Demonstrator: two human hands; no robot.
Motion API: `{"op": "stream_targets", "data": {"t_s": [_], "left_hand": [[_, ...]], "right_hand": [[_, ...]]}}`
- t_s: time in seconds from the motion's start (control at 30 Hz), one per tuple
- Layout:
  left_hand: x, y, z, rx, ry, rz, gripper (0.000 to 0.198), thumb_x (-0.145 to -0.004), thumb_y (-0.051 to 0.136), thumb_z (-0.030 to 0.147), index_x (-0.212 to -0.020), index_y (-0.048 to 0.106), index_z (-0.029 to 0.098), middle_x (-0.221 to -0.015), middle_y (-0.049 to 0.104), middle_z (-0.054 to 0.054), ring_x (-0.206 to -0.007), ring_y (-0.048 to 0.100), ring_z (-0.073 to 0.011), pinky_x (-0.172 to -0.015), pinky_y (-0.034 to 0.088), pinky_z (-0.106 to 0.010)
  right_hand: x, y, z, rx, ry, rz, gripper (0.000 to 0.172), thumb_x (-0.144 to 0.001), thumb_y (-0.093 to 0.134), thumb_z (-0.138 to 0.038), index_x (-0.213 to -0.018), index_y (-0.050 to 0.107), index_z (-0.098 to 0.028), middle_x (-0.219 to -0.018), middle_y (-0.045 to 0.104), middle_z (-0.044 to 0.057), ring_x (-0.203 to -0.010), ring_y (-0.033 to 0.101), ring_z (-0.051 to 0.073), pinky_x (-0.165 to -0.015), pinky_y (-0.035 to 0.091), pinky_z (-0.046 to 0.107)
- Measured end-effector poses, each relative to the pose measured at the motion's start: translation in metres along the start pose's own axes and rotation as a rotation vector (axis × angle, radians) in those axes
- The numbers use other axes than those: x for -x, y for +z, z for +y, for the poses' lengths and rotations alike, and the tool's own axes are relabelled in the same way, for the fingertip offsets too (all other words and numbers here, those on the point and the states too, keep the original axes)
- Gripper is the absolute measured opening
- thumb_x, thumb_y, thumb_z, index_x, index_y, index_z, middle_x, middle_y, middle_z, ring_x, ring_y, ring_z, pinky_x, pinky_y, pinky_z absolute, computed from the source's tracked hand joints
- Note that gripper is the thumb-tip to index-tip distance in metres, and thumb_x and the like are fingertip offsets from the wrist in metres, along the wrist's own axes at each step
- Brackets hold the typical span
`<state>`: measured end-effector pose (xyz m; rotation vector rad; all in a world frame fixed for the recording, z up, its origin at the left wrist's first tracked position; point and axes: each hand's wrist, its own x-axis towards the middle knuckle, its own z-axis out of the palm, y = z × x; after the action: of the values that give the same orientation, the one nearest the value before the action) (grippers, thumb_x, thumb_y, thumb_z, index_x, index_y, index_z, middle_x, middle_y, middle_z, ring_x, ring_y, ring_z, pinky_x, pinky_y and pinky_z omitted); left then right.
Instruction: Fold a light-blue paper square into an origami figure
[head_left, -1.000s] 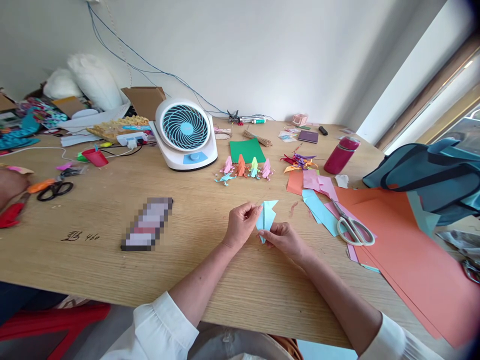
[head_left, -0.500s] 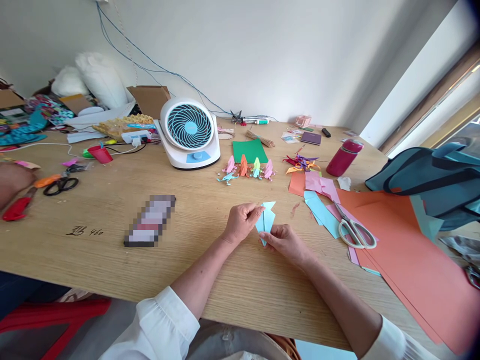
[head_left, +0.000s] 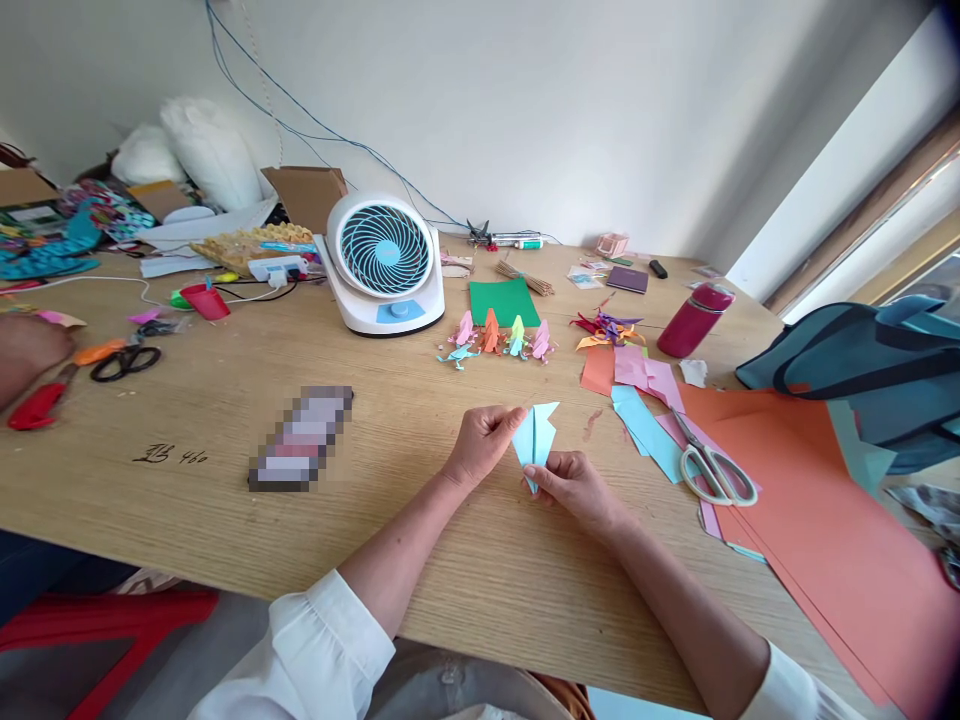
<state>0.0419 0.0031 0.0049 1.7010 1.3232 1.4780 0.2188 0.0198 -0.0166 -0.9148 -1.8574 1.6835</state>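
Note:
A light blue, partly folded paper piece [head_left: 535,436] is held just above the wooden table [head_left: 225,420], near its middle. My left hand [head_left: 481,444] pinches the paper's upper left edge with closed fingers. My right hand [head_left: 574,486] pinches its lower tip from the right. Both forearms reach in from the bottom of the view, in white sleeves.
Several small folded paper figures [head_left: 499,337] stand before a green sheet [head_left: 503,300] and a white fan [head_left: 384,262]. Scissors [head_left: 711,467] lie on coloured sheets and large orange paper [head_left: 810,500] at right. A red bottle [head_left: 688,320], a teal bag [head_left: 870,370], and another person's hand [head_left: 26,350] at far left.
The view has shifted slightly. My hands and the blue paper stay almost where they were, with the same grip.

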Motion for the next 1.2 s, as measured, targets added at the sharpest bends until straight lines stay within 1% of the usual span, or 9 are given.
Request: {"op": "stream_targets", "data": {"t_s": [0.13,0.33,0.5,0.6,0.67,0.77,0.87,0.93,1.2], "left_hand": [[-0.001,-0.001,0.002,0.002,0.001,0.009,0.049,-0.092,0.049,0.046,-0.056,0.029,0.019,-0.055,0.027,0.006,-0.055,0.028,-0.0086,-0.055,0.025,-0.024],[-0.002,-0.002,0.000,-0.011,-0.041,0.047,0.050,-0.089,0.053,0.048,-0.056,0.029,0.019,-0.055,0.024,0.006,-0.056,0.026,-0.0089,-0.056,0.022,-0.025],[-0.005,-0.004,-0.003,0.066,-0.121,-0.046,0.046,-0.088,0.053,0.050,-0.058,0.039,0.018,-0.058,0.030,0.006,-0.057,0.029,-0.0089,-0.054,0.023,-0.024],[-0.006,-0.004,-0.006,0.140,-0.159,-0.109,0.044,-0.085,0.057,0.051,-0.061,0.045,0.017,-0.059,0.037,0.005,-0.057,0.033,-0.0091,-0.054,0.028,-0.023],[-0.006,-0.003,-0.008,0.172,-0.176,-0.116,0.044,-0.084,0.060,0.051,-0.060,0.044,0.017,-0.059,0.037,0.005,-0.057,0.034,-0.0090,-0.054,0.029,-0.023],[-0.006,-0.002,-0.011,0.190,-0.196,-0.073,0.044,-0.082,0.062,0.050,-0.059,0.042,0.018,-0.058,0.034,0.006,-0.056,0.031,-0.0084,-0.053,0.027,-0.022],[-0.006,-0.001,-0.013,0.192,-0.215,-0.001,0.044,-0.081,0.064,0.049,-0.059,0.042,0.018,-0.058,0.032,0.006,-0.056,0.029,-0.0082,-0.052,0.024,-0.022],[-0.006,0.000,-0.013,0.196,-0.230,0.041,0.044,-0.081,0.064,0.049,-0.059,0.043,0.018,-0.058,0.032,0.006,-0.056,0.028,-0.0081,-0.052,0.023,-0.022],[-0.004,0.003,-0.010,0.222,-0.267,0.126,0.045,-0.079,0.066,0.050,-0.058,0.043,0.017,-0.057,0.032,0.007,-0.057,0.029,-0.0076,-0.054,0.025,-0.022]], "right_hand": [[0.000,0.000,0.001,0.009,-0.006,-0.005,0.046,-0.078,0.069,-0.061,-0.069,0.068,-0.016,-0.059,0.061,0.001,-0.051,0.047,0.011,-0.052,0.035,0.024],[0.000,0.001,0.002,0.057,-0.021,-0.010,0.046,-0.081,0.066,-0.059,-0.068,0.064,-0.015,-0.058,0.058,0.000,-0.052,0.045,0.010,-0.051,0.032,0.024],[0.002,0.003,0.002,0.123,-0.055,-0.040,0.045,-0.086,0.061,-0.054,-0.063,0.058,-0.016,-0.053,0.043,-0.005,-0.049,0.032,0.008,-0.049,0.023,0.025],[0.003,0.004,0.000,0.154,-0.075,-0.054,0.044,-0.088,0.059,-0.051,-0.063,0.057,-0.016,-0.054,0.042,-0.005,-0.050,0.031,0.008,-0.050,0.022,0.025],[0.003,0.005,0.000,0.166,-0.081,-0.054,0.042,-0.089,0.059,-0.050,-0.063,0.058,-0.016,-0.054,0.042,-0.005,-0.051,0.032,0.008,-0.050,0.023,0.025],[0.002,0.005,0.001,0.166,-0.076,-0.056,0.042,-0.088,0.059,-0.051,-0.065,0.059,-0.016,-0.056,0.047,-0.003,-0.051,0.035,0.008,-0.050,0.025,0.024],[0.002,0.004,0.001,0.155,-0.063,-0.076,0.043,-0.088,0.058,-0.054,-0.071,0.066,-0.015,-0.063,0.061,0.001,-0.056,0.047,0.011,-0.053,0.034,0.024],[0.002,0.003,0.000,0.147,-0.055,-0.088,0.045,-0.088,0.057,-0.056,-0.075,0.069,-0.015,-0.067,0.065,0.004,-0.058,0.052,0.013,-0.055,0.039,0.025],[0.004,0.002,-0.003,0.116,-0.047,-0.081,0.050,-0.086,0.058,-0.062,-0.075,0.072,-0.016,-0.066,0.068,0.004,-0.056,0.054,0.013,-0.055,0.043,0.025]]}}
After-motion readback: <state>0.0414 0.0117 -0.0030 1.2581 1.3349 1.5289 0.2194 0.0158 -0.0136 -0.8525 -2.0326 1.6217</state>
